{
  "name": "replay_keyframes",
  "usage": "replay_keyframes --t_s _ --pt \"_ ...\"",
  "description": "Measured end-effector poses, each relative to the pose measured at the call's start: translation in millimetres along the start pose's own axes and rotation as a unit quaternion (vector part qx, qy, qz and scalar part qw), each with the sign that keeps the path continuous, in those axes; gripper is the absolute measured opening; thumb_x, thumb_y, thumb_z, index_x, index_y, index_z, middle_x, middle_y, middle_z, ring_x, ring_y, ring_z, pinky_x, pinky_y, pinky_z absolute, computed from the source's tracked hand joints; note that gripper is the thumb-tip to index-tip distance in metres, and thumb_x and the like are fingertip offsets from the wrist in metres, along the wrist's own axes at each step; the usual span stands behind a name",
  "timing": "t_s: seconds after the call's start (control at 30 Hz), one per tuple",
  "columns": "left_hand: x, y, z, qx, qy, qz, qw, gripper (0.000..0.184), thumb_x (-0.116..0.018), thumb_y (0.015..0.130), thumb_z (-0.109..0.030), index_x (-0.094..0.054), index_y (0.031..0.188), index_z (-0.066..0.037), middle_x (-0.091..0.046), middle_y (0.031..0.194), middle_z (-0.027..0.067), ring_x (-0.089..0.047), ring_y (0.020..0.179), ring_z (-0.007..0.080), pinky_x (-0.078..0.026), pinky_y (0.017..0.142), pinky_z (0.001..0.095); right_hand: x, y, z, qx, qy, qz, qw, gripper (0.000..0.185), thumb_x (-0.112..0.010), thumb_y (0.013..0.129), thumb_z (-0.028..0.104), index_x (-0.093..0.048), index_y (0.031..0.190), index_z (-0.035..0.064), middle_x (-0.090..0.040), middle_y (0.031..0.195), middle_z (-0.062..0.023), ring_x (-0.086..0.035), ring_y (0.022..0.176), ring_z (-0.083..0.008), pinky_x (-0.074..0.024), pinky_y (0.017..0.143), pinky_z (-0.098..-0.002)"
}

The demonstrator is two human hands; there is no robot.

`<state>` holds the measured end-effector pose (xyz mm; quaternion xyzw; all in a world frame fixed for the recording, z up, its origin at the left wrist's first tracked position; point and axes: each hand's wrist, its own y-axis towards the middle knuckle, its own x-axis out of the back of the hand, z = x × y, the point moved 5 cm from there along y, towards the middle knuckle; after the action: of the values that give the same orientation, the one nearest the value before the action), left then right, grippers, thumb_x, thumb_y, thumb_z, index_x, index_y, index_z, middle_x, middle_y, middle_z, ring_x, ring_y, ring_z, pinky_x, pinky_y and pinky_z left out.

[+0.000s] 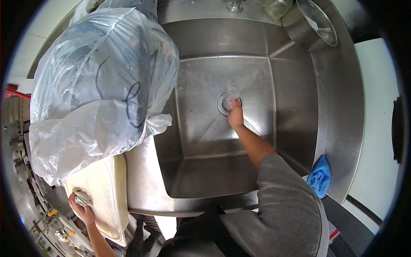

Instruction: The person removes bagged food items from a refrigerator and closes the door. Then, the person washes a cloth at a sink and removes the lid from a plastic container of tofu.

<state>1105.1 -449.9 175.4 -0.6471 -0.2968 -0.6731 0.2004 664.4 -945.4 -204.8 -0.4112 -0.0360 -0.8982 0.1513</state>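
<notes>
While a cloth (pixel 83 198) is gripped by the left hand (pixel 79 209) on a cream surface (pixel 109 188), the right hand (pixel 235 113) is held at the drain (pixel 221 105), its finger closure indeterminable; beside the sink (pixel 209 139), a bag (pixel 102 81) is seen.

Left hand (pixel 81 210) curls; right hand (pixel 235 115) extends forward, apparently partly closed.

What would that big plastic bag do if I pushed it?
The plastic bag would probably crinkle and give, since its film looks thin and wrinkled. It may sag rather than roll, because it bulges unevenly.
</notes>
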Motion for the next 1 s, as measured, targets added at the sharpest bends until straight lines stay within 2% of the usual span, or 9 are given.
replay_keyframes --t_s 0.17,0.33,0.5,0.57,0.67,0.73,0.87,0.93,1.0 --pt "-1 -2 6 0.008 -0.001 -0.008 1.0 0.042 -0.05 0.082 -0.023 -0.046 0.116 -0.001 -0.047 0.114 0.0154 -0.042 0.109 0.0346 -0.028 0.097 0.0438 54 92 -32 0.025 -0.064 -0.142 0.988 0.048 -0.05 0.07 -0.009 -0.053 0.117 0.0016 -0.052 0.122 -0.0215 -0.045 0.119 -0.0345 -0.0335 0.103 -0.0401" --pt "-3 -3 6 0.01 -0.027 -0.003 1.0 0.044 -0.05 0.083 -0.027 -0.044 0.117 -0.001 -0.046 0.115 0.0157 -0.041 0.11 0.0342 -0.028 0.098 0.0435 43 136 -73 -0.008 -0.121 -0.051 0.991 0.047 -0.051 0.066 -0.007 -0.057 0.11 0.0066 -0.053 0.12 -0.0182 -0.045 0.118 -0.0325 -0.03 0.105 -0.0409" --pt "-3 -4 12 0.008 -0.037 -0.003 0.999 0.049 -0.048 0.083 -0.034 -0.044 0.118 -0.001 -0.046 0.115 0.016 -0.042 0.109 0.0347 -0.029 0.097 0.0443 -25 78 12 0.322 -0.061 0.082 0.941 0.046 -0.051 0.06 -0.009 -0.059 0.103 0.0057 -0.056 0.11 -0.0171 -0.047 0.112 -0.0348 -0.0309 0.105 -0.042" --pt "-3 -5 11 0.014 -0.014 0.005 1.0 0.043 -0.049 0.082 -0.022 -0.044 0.119 -0.001 -0.047 0.115 0.0159 -0.042 0.111 0.0341 -0.028 0.099 0.0422 -18 45 23 0.382 -0.054 0.1 0.917 0.045 -0.049 0.059 -0.01 -0.06 0.1 0.005 -0.057 0.106 -0.0171 -0.049 0.109 -0.0347 -0.0328 0.103 -0.0412" --pt "-3 -4 11 0.009 -0.002 -0.01 1.0 0.052 -0.048 0.084 -0.041 -0.045 0.118 -0.001 -0.047 0.113 0.0158 -0.043 0.108 0.0348 -0.03 0.096 0.0443 -10 28 8 0.344 -0.015 0.293 0.892 0.042 -0.047 0.06 -0.014 -0.062 0.094 0.0044 -0.06 0.102 -0.0165 -0.05 0.106 -0.0341 -0.0361 0.099 -0.0409" --pt "-2 -3 6 0.016 -0.01 -0.006 1.0 0.054 -0.048 0.084 -0.043 -0.046 0.117 -0.001 -0.047 0.112 0.0157 -0.043 0.108 0.0348 -0.03 0.096 0.0445 20 50 -17 0.155 0.039 0.084 0.984 0.038 -0.047 0.064 -0.012 -0.064 0.093 0.0064 -0.061 0.105 -0.0145 -0.049 0.115 -0.0296 -0.0376 0.099 -0.0352" --pt "-3 -4 11 0.016 -0.01 -0.011 1.0 0.054 -0.048 0.085 -0.045 -0.046 0.116 -0.001 -0.046 0.112 0.0163 -0.043 0.108 0.0345 -0.029 0.096 0.0448 23 113 -44 0.029 -0.238 -0.162 0.957 0.036 -0.056 0.07 0.002 -0.061 0.105 0.0089 -0.059 0.111 -0.0137 -0.05 0.114 -0.0302 -0.029 0.104 -0.0416" --pt "-3 -5 10 0.021 -0.021 -0.009 1.0 0.053 -0.048 0.085 -0.043 -0.045 0.116 0.0 -0.046 0.112 0.0165 -0.042 0.108 0.0341 -0.029 0.096 0.0445 -21 139 -17 -0.071 -0.201 -0.154 0.965 0.041 -0.057 0.071 0.008 -0.057 0.112 0.0111 -0.056 0.115 -0.0145 -0.047 0.117 -0.031 -0.021 0.108 -0.0442" --pt "-3 -4 9 0.022 -0.029 -0.008 0.999 0.053 -0.049 0.085 -0.043 -0.045 0.115 0.0 -0.046 0.111 0.0164 -0.042 0.108 0.0337 -0.029 0.096 0.0442 -58 158 53 0.011 -0.17 -0.006 0.985 0.048 -0.056 0.064 0.001 -0.057 0.111 0.0086 -0.057 0.114 -0.0148 -0.044 0.118 -0.0344 -0.0317 0.102 -0.0438"
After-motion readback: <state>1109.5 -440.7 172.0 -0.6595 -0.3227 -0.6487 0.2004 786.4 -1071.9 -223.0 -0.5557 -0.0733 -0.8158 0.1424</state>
